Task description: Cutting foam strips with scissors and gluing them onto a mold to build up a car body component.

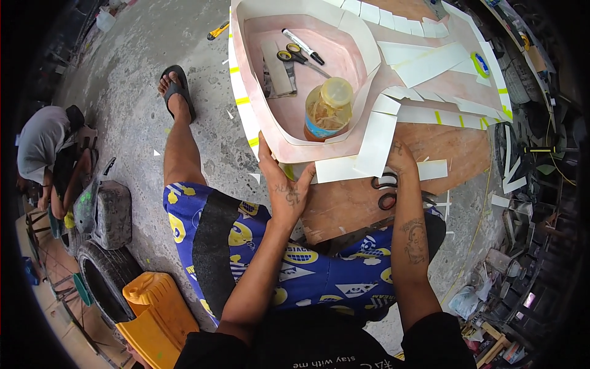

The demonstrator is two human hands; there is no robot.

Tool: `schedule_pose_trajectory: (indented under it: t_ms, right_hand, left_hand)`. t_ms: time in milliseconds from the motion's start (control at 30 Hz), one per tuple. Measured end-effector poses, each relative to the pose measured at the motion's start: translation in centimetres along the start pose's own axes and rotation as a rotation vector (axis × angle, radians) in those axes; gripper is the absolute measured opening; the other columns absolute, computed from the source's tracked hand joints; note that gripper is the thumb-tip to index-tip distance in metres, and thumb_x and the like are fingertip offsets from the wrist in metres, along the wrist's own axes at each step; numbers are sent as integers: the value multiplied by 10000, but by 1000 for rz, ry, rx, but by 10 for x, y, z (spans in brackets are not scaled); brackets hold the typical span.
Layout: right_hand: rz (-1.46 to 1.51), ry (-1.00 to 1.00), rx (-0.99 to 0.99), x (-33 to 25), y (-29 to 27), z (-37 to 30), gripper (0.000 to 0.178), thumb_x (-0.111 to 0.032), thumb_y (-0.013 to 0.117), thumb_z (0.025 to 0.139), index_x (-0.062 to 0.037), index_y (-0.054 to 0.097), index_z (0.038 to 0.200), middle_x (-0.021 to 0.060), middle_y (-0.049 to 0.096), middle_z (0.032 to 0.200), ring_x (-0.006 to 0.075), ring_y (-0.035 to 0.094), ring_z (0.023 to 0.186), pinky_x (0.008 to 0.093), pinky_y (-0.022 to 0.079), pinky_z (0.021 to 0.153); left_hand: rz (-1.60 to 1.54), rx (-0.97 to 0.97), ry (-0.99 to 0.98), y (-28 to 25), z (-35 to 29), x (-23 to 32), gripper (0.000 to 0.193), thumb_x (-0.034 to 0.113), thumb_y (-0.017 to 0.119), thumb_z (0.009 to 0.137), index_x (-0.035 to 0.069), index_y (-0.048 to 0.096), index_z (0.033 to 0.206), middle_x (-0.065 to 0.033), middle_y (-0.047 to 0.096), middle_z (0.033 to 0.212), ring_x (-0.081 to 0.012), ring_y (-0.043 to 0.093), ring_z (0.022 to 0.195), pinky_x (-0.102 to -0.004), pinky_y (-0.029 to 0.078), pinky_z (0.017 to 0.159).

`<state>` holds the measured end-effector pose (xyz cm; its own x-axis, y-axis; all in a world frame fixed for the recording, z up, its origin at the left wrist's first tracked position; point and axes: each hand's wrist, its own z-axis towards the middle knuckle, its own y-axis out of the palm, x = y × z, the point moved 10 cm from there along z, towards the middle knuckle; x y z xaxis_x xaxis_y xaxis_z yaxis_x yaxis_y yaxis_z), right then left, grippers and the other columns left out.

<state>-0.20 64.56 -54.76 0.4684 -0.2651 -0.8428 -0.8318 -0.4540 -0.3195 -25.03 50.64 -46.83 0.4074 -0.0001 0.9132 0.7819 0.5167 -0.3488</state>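
Note:
My left hand lies against the near rim of a pinkish molded piece, fingers and thumb spread. Its thumb reaches the end of a flat white strip. My right hand is closed at the edge of a slanting white strip; some fingertips are hidden. Inside the hollow of the molded piece stand a lidded plastic jar with amber contents, black-and-yellow scissors, a marker and a flat grey strip. Another pair of scissors, red and black, lies partly behind my right forearm.
Brown plywood lies beneath the molded piece. A tape roll sits at its far right, and a yellow cutter on the concrete floor. At left are a tyre, a yellow container and a crouching person.

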Motion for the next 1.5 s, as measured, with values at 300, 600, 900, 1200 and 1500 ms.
schedule_pose_trajectory:
  t_ms: [300,600,900,1200,1500]
  right_hand:
    - [1019,128,-115,-36,41,-78,548,-387,593,956,53,506,1272,179,644,1134,293,660,1021,457,571,832]
    - [548,82,104,-60,44,-76,382,-222,730,856,95,646,1052,174,694,957,226,709,780,329,623,626]
    - [551,111,130,-62,44,-76,407,-177,778,799,105,634,1055,179,683,973,249,697,830,350,634,621]
    - [534,162,110,-60,42,-73,410,-162,788,794,112,629,1054,180,683,971,255,701,832,354,639,639]
    - [606,148,107,-58,43,-77,412,-180,780,812,107,628,1065,178,684,975,258,706,787,374,640,649]
  left_hand:
    - [-91,11,-2,0,2,-8,1034,185,792,790,-44,86,1510,-253,252,1473,-350,346,1343,-419,310,1113]
    - [-68,32,26,-3,0,-9,1024,215,781,806,-39,86,1514,-274,268,1467,-377,336,1332,-433,299,1111]
    - [-92,37,12,-4,0,-9,1023,221,787,802,-44,100,1512,-254,271,1476,-374,319,1330,-436,289,1109]
    - [-57,35,-21,-4,-2,-8,973,183,763,820,-11,112,1516,-216,262,1483,-329,381,1336,-424,331,1109]
    - [-103,47,-33,-4,-1,-11,1054,191,807,776,-34,92,1515,-244,295,1467,-357,318,1322,-427,272,1113]
